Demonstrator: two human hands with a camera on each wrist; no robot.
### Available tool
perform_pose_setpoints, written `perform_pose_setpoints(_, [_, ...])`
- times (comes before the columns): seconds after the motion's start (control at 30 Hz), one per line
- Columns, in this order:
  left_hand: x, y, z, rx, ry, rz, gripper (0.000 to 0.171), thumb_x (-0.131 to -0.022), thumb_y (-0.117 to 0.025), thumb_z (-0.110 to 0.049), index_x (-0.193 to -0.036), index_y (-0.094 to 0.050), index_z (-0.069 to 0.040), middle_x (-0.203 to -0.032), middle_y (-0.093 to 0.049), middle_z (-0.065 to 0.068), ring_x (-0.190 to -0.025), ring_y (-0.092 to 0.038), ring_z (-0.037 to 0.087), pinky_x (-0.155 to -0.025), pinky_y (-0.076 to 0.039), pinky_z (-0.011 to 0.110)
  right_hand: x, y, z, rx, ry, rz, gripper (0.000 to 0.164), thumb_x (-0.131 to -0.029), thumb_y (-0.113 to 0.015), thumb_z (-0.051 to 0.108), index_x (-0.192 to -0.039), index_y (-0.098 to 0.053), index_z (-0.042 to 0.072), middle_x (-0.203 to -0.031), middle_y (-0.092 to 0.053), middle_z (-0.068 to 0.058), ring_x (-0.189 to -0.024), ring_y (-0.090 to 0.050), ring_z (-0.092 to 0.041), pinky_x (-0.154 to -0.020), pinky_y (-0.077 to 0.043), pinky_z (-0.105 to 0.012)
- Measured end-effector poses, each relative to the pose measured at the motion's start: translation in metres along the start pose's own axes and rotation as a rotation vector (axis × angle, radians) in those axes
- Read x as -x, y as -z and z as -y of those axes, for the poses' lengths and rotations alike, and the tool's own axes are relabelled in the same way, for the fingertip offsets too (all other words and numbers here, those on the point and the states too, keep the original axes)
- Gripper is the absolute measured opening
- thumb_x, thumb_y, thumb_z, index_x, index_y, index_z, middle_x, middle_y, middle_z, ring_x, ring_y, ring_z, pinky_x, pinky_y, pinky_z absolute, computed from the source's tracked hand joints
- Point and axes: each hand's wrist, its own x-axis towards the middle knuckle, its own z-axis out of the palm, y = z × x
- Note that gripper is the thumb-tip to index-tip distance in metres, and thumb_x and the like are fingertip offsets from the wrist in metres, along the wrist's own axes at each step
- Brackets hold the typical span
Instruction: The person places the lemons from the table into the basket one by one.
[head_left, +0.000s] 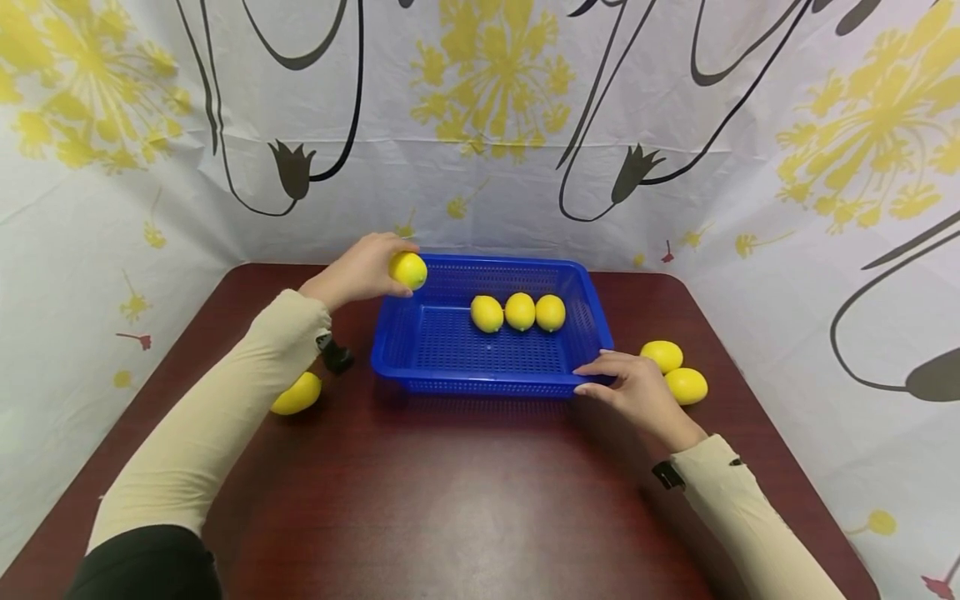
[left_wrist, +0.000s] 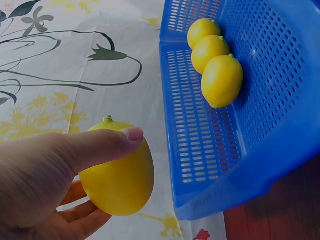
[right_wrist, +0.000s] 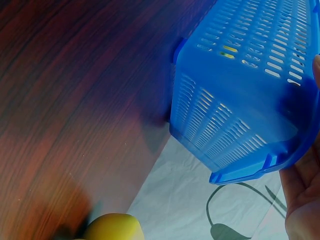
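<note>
My left hand (head_left: 360,271) grips a yellow lemon (head_left: 408,272) above the far left part of a blue plastic basket (head_left: 480,380). In the left wrist view the thumb lies across this lemon (left_wrist: 122,177), which is apart from the basket wall. Three lemons (head_left: 520,312) sit in a row inside the basket, right of its middle. At the basket's front right corner, my right hand (head_left: 637,390) pinches the rim between thumb and fingers. The right wrist view shows only part of that hand (right_wrist: 305,200), beside the basket's outer wall (right_wrist: 235,75).
Two lemons, a rear one (head_left: 662,356) and a front one (head_left: 686,387), lie on the dark red wooden table (head_left: 480,500) right of the basket. Another lemon (head_left: 297,395) is partly hidden by the left forearm. Patterned white cloth (head_left: 480,192) surrounds the table's back and sides.
</note>
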Motion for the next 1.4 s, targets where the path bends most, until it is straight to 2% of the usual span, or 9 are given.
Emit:
perform_pose_setpoints(0.2, [-0.012, -0.001, -0.006, 0.009, -0.020, 0.042, 0.071, -0.074, -0.086, -0.026, -0.136, -0.058, -0.006, -0.141, -0.057, 0.018, -0.133, -0.049, 0.039, -0.114, -0.037, 0.053, 0.000, 0.000, 0.001, -0.005, -0.004, 0.002, 0.026, -0.076, -0.085, 0.020, -0.101, -0.079, 0.018, -0.098, -0.077, -0.002, -0.116, -0.066, -0.034, -0.068, -0.060, -0.025])
perform_pose_setpoints(0.43, [-0.023, -0.001, -0.010, 0.009, -0.068, 0.072, 0.069, -0.075, -0.086, -0.025, -0.135, -0.060, -0.004, -0.138, -0.059, 0.018, -0.131, -0.051, 0.039, -0.111, -0.040, 0.053, 0.000, 0.000, 0.002, -0.007, -0.017, 0.011, 0.026, -0.075, -0.085, 0.020, -0.101, -0.080, 0.018, -0.099, -0.077, -0.002, -0.117, -0.066, -0.033, -0.068, -0.060, -0.025])
perform_pose_setpoints(0.67, [-0.035, -0.001, -0.018, 0.004, -0.063, 0.126, 0.069, -0.076, -0.085, -0.023, -0.137, -0.058, -0.005, -0.140, -0.058, 0.018, -0.130, -0.051, 0.037, -0.107, -0.044, 0.051, 0.000, 0.001, 0.002, -0.001, -0.016, 0.009, 0.026, -0.075, -0.085, 0.020, -0.101, -0.080, 0.018, -0.099, -0.077, -0.003, -0.117, -0.065, -0.034, -0.068, -0.061, -0.027])
perform_pose_setpoints(0.87, [-0.045, -0.006, -0.022, 0.004, -0.096, 0.149, 0.068, -0.076, -0.085, -0.021, -0.136, -0.058, -0.004, -0.135, -0.061, 0.018, -0.126, -0.054, 0.036, -0.104, -0.046, 0.048, 0.000, 0.001, 0.001, 0.001, -0.009, 0.005, 0.026, -0.075, -0.085, 0.020, -0.100, -0.080, 0.018, -0.098, -0.077, -0.002, -0.116, -0.066, -0.033, -0.068, -0.061, -0.026])
perform_pose_setpoints(1.1, [-0.054, -0.011, -0.027, -0.002, -0.097, 0.204, 0.068, -0.078, -0.084, -0.021, -0.138, -0.057, -0.006, -0.140, -0.057, 0.017, -0.129, -0.050, 0.036, -0.106, -0.045, 0.048, 0.001, 0.000, 0.001, 0.000, -0.008, 0.007, 0.026, -0.076, -0.085, 0.020, -0.101, -0.080, 0.017, -0.100, -0.077, -0.004, -0.116, -0.065, -0.033, -0.067, -0.061, -0.026])
perform_pose_setpoints(1.4, [-0.067, -0.017, -0.030, -0.042, -0.101, 0.233, 0.069, -0.078, -0.084, -0.022, -0.138, -0.057, -0.006, -0.141, -0.057, 0.016, -0.132, -0.049, 0.035, -0.109, -0.043, 0.046, 0.000, 0.000, -0.001, 0.007, 0.006, 0.001, 0.027, -0.075, -0.085, 0.020, -0.101, -0.080, 0.017, -0.099, -0.077, -0.004, -0.114, -0.067, -0.033, -0.067, -0.061, -0.026])
